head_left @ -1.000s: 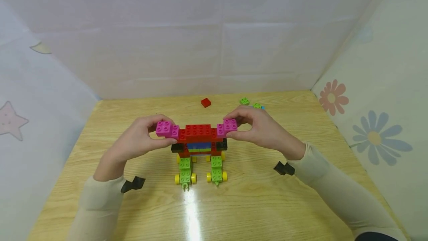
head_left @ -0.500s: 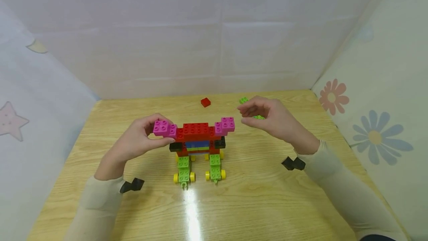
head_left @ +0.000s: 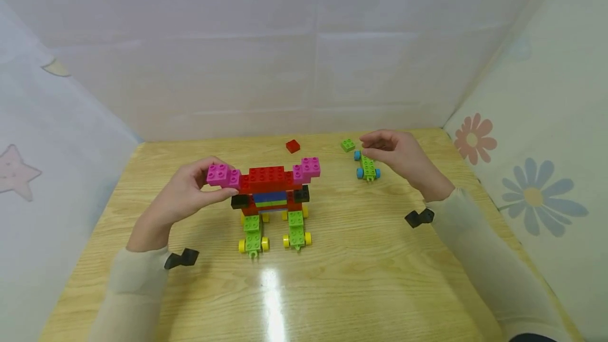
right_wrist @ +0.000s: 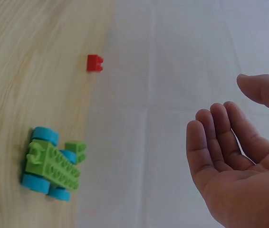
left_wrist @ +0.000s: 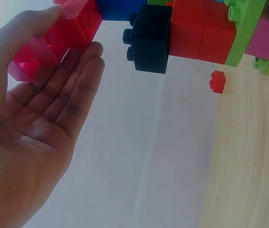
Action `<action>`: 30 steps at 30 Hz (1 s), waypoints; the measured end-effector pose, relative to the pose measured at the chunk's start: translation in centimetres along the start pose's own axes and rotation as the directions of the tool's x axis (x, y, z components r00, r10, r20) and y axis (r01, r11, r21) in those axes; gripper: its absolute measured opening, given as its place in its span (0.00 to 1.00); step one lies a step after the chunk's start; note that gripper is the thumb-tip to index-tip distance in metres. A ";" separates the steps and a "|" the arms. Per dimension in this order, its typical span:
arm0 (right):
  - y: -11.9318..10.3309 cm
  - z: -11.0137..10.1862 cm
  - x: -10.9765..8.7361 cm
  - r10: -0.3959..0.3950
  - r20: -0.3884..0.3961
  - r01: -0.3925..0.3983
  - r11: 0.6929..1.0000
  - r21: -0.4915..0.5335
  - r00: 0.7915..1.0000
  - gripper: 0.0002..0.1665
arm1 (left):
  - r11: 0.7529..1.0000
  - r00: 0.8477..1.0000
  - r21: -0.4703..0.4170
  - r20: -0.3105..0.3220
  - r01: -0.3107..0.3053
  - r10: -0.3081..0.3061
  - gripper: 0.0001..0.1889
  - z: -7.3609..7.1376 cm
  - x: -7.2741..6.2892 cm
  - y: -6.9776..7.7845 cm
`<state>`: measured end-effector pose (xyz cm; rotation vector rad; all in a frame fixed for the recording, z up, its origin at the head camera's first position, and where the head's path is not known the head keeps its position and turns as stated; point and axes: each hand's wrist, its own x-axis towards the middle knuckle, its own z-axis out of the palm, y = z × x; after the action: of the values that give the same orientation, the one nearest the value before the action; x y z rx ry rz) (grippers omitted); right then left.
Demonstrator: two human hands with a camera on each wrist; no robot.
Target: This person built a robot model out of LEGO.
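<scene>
A figure of building bricks stands on two green wheeled bases with yellow wheels. Its top is a long red brick, with black bricks low at the sides and pink bricks stepping out at both ends. My left hand pinches the pink arm on the left, thumb in front and fingers behind; in the left wrist view the thumb lies over red and pink bricks. My right hand holds nothing, fingers loosely bent, above a green wheeled base with blue wheels.
Toward the back of the wooden table lies a small red brick. A green brick sits just behind the blue-wheeled base. White sheets rise at the back and sides.
My right hand has let go of the right pink arm and moved right and back toward the blue-wheeled base. The figure, held by my left hand, has shifted slightly left and back.
</scene>
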<state>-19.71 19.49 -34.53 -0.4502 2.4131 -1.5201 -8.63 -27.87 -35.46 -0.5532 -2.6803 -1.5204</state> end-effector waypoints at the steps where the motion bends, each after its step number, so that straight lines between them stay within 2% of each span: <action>1: 0.4 -0.1 0.3 0.016 -0.003 -0.016 1.000 0.005 1.000 0.25 | 1.000 1.000 0.002 -0.003 0.005 -0.005 0.15 0.0 0.1 -0.1; 6: 2.0 -0.4 1.6 0.061 -0.019 -0.060 0.997 0.044 0.998 0.27 | 1.000 1.000 -0.009 -0.017 0.018 -0.018 0.15 -0.1 0.8 -0.5; 14: 4.9 0.0 4.2 0.062 -0.031 -0.058 0.993 0.101 0.998 0.27 | 0.999 0.999 -0.030 -0.031 0.026 -0.027 0.13 -0.2 1.3 -0.9; 22: 6.2 2.3 6.8 0.058 -0.005 -0.056 0.988 0.145 0.998 0.28 | 0.998 0.998 -0.043 -0.048 0.039 -0.041 0.13 -0.8 1.3 -1.3; 30: 5.9 5.3 9.4 0.028 0.020 -0.029 0.996 0.084 0.999 0.27 | 0.997 0.997 -0.051 -0.046 0.053 -0.056 0.14 -1.0 1.3 -1.5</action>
<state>-27.09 13.89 -42.57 -0.4090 2.3205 -1.5912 -10.49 -28.97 -35.96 -0.4433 -2.6500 -1.5972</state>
